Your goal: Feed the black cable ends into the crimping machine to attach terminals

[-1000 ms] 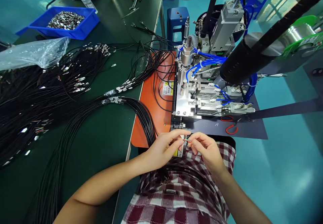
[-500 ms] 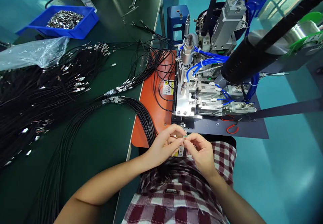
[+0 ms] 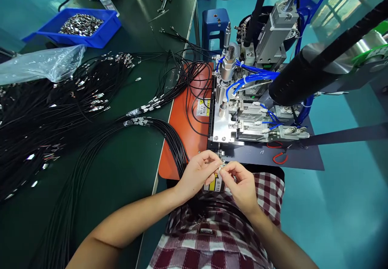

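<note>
Cable end (image 3: 222, 167), small and partly hidden by my fingertips, held just above my lap and close to the front edge of the machine (image 3: 242, 117). My left hand (image 3: 198, 173) pinches it from one side and my right hand (image 3: 241, 184) from the other, both closed narrow, thumb against forefinger; the two-sided pinch appears to steady a piece too small for one hand, though what exactly sits between the fingers I cannot tell. The black cable bundle (image 3: 175, 141) runs from under my left hand across the orange mat (image 3: 182, 119), so single cables lie within reach of that hand. Their metal terminals (image 3: 138, 120) rest together on the green bench (image 3: 130, 168), which seems to keep the far ends sorted. Farther left lies a loose heap of cables (image 3: 45, 111), partly beneath a clear plastic bag (image 3: 39, 65). A blue tray (image 3: 79, 41) of small metal parts stands at the back of the bench, well apart from my hands. The machine's blue hoses (image 3: 251, 75) arch over its metal block, clear of the front edge.
</note>
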### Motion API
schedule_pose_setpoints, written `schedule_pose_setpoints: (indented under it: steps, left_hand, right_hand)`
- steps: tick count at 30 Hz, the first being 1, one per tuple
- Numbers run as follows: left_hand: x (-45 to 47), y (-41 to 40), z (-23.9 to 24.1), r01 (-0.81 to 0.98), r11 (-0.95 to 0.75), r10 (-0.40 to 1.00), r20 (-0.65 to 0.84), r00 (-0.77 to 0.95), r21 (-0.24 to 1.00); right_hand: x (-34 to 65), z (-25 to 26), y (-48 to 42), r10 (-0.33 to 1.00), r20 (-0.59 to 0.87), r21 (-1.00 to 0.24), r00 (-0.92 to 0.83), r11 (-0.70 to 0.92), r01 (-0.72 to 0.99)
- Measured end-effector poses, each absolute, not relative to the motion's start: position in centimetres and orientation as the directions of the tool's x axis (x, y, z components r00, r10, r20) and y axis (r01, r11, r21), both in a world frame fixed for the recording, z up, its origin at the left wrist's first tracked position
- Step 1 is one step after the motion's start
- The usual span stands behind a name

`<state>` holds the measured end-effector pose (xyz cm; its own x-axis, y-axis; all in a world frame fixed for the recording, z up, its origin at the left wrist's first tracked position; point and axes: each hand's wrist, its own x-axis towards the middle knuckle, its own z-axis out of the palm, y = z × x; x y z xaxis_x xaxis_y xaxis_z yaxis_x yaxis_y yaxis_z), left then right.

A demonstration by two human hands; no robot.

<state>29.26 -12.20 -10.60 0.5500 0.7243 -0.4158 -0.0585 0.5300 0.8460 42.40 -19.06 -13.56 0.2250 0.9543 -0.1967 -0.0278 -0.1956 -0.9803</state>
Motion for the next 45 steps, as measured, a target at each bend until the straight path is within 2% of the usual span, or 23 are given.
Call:
schedule_pose_setpoints:
  steps: [5, 7, 10, 14, 21, 26, 41, 45]
  left_hand:
    - [29.5, -11.9, -10.7, -0.069, 0.543, 0.722, -0.424, 0.547, 0.837]
    - [29.5, -11.8, -10.7, -0.070, 0.549, 0.719, -0.427, 0.547, 0.833]
    - [29.4, -11.7, -10.5, -0.056, 0.560, 0.705, -0.440, 0.556, 0.827]
    - [29.2, -11.5, -10.2, -0.043, 0.584, 0.678, -0.458, 0.575, 0.811]
    - [29.0, -11.6, -10.2, -0.066, 0.589, 0.669, -0.440, 0.599, 0.806]
    - [29.0, -11.6, -10.0, -0.084, 0.584, 0.677, -0.428, 0.598, 0.807]
    - [28.6, -11.3, -9.5, -0.025, 0.558, 0.643, -0.413, 0.644, 0.829]
    - [28.5, -11.3, -9.5, -0.006, 0.551, 0.634, -0.413, 0.654, 0.835]
  right_hand:
    - [42.4, -13.2, -18.5, 0.946, -0.157, -0.983, 0.282, -0.176, 0.044]
    - [42.9, -13.1, -18.2, 0.956, -0.164, -0.983, 0.244, -0.180, 0.046]
    - [44.4, -12.9, -17.7, 0.964, -0.226, -0.974, 0.138, -0.222, -0.041]
    - [45.8, -12.8, -16.7, 0.955, -0.283, -0.946, 0.083, -0.264, -0.189]
    - [45.6, -12.8, -16.5, 0.953, -0.303, -0.935, -0.001, -0.298, -0.192]
    - [45.5, -13.0, -16.7, 0.949, -0.312, -0.916, -0.041, -0.312, -0.252]
    - [45.6, -13.7, -17.1, 0.944, -0.316, -0.878, -0.094, -0.328, -0.349]
    - [45.6, -13.5, -17.0, 0.928, -0.332, -0.832, -0.170, -0.373, -0.411]
